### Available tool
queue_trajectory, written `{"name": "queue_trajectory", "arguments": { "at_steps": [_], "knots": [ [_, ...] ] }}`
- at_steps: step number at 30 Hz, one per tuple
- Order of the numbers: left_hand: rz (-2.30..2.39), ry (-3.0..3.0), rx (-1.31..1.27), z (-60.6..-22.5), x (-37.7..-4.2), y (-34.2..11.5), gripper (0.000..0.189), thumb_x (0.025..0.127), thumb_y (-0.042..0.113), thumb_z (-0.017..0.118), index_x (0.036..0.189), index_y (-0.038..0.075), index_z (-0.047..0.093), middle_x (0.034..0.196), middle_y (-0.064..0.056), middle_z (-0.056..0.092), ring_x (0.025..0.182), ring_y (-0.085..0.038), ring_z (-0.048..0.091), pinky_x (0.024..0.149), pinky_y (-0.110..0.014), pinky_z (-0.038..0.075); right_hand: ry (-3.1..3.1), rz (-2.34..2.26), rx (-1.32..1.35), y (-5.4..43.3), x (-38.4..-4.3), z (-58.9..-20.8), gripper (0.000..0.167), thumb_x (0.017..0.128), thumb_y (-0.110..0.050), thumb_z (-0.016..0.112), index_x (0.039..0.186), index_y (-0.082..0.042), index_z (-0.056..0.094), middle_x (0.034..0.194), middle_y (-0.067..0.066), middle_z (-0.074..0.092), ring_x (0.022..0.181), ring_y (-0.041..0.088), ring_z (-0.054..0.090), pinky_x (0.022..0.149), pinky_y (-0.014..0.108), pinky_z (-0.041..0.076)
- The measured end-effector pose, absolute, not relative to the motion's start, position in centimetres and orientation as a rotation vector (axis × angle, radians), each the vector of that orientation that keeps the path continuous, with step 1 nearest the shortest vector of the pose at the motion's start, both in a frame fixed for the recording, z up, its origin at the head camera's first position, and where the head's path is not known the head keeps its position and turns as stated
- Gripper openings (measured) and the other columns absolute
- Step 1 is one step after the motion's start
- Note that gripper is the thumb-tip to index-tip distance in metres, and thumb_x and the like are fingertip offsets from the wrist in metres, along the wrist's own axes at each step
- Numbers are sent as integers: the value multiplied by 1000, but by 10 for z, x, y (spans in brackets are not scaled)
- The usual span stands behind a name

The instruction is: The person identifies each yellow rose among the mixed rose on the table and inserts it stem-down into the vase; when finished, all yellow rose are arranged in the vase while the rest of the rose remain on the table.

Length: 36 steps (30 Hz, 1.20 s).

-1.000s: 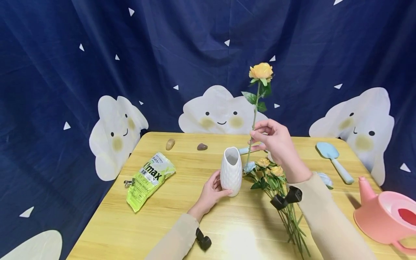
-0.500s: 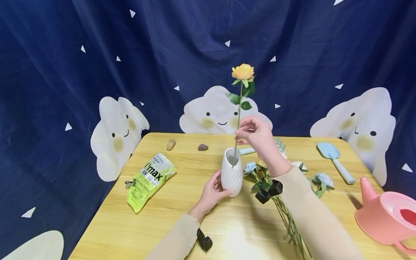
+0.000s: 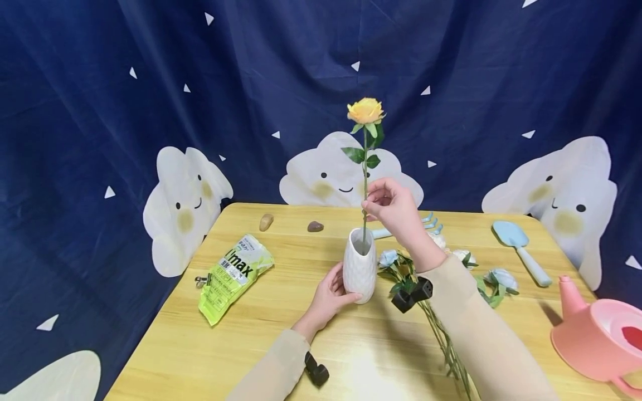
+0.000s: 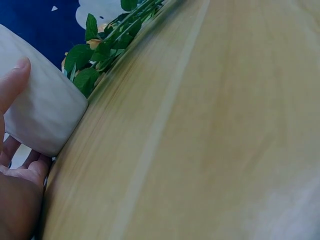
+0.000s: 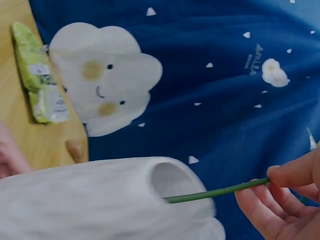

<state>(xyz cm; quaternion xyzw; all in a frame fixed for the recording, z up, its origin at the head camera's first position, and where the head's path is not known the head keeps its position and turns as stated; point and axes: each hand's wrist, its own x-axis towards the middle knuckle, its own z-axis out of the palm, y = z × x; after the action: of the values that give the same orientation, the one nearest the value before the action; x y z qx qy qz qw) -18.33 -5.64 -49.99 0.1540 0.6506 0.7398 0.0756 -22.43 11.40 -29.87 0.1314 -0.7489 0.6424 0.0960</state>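
A white textured vase stands upright on the wooden table, and my left hand grips it low down from the left. In the left wrist view the thumb lies along the side of the vase. Above it, my right hand pinches the stem of a yellow rose between thumb and fingers. The rose is upright, its lower stem inside the vase mouth. In the right wrist view the green stem runs from the fingertips into the opening; its lower end is hidden.
Right of the vase lies a bunch of flowers, partly under the right forearm. A blue hand rake, a blue shovel and a pink watering can are further right. A green bag and two stones lie left and behind.
The right hand has carried the yellow rose left from over the flower bunch to the vase, and its stem has entered the mouth. The left hand has kept its grip.
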Motion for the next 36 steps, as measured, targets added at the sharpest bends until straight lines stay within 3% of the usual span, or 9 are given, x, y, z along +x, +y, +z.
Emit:
{"name": "queue_trajectory", "arguments": {
  "at_steps": [8,19,29,36],
  "knots": [
    [2241,1917,459,-523,-194,-55,86,73,-4,76,145,5,28,138,-16,42,126,-26,40,104,-35,34,-2344,1788,450,111,-220,-316,32,80,11,64,109,2,55,82,15,58,66,25,61,57,31,55],
    [2248,1912,470,-518,-193,-56,86,72,-8,75,144,3,29,137,-18,43,126,-28,40,105,-37,33,-2424,1586,503,111,-216,-321,19,81,5,66,98,1,60,77,13,61,64,23,56,50,26,49],
    [2235,1923,463,-501,-186,-56,79,73,-4,75,141,5,36,132,-15,48,122,-27,45,103,-38,35,-2448,1526,528,116,-214,-329,8,83,-3,67,91,-3,65,81,8,64,76,21,57,63,31,48],
    [2228,1904,503,-502,-186,-57,78,74,-4,75,140,7,37,131,-14,48,124,-27,43,105,-38,33,-2427,1569,526,128,-208,-336,16,80,-1,68,96,1,66,88,10,65,79,20,57,70,31,48]
  ]
}}
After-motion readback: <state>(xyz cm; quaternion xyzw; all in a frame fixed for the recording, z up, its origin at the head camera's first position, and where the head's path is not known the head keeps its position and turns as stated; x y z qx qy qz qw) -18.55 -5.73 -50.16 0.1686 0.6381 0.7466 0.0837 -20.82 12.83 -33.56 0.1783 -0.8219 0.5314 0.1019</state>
